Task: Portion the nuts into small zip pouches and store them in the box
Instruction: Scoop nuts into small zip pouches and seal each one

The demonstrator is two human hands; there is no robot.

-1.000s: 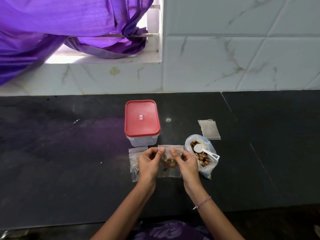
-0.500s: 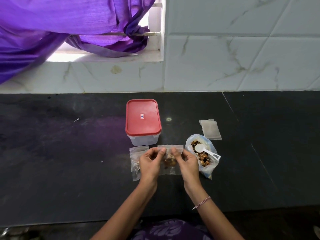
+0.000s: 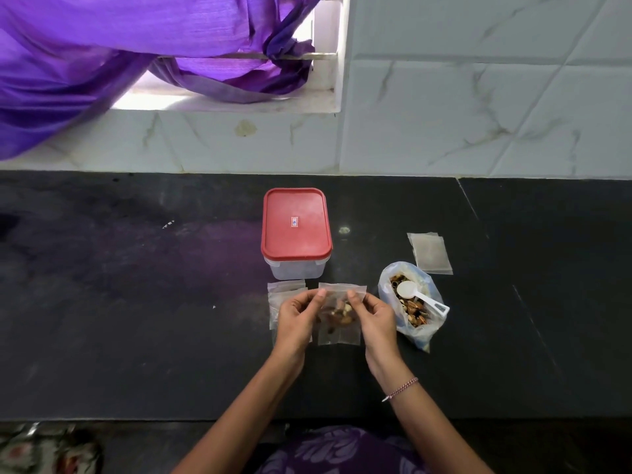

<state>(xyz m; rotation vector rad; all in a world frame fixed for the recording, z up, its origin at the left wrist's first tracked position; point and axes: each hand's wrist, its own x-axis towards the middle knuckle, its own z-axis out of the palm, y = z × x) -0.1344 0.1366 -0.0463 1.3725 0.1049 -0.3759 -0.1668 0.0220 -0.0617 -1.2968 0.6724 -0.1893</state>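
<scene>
While both hands meet at lower centre, the left hand (image 3: 297, 316) and right hand (image 3: 374, 314) each pinch the top edge of a small clear pouch (image 3: 338, 336). Whether its strip is sealed, I can't tell. Nuts (image 3: 337, 311) clump inside, blurred through plastic. A second pouch (image 3: 285, 290) lies half hidden behind the left hand. Just above sits the box (image 3: 296, 224), red lid on. Right of centre is the open bag (image 3: 419, 333) with a white spoon (image 3: 422, 299) in it, and flat pouches (image 3: 431, 253) lie beyond.

Second pouch (image 3: 281, 293) half behind left hand (image 3: 295, 316)
</scene>
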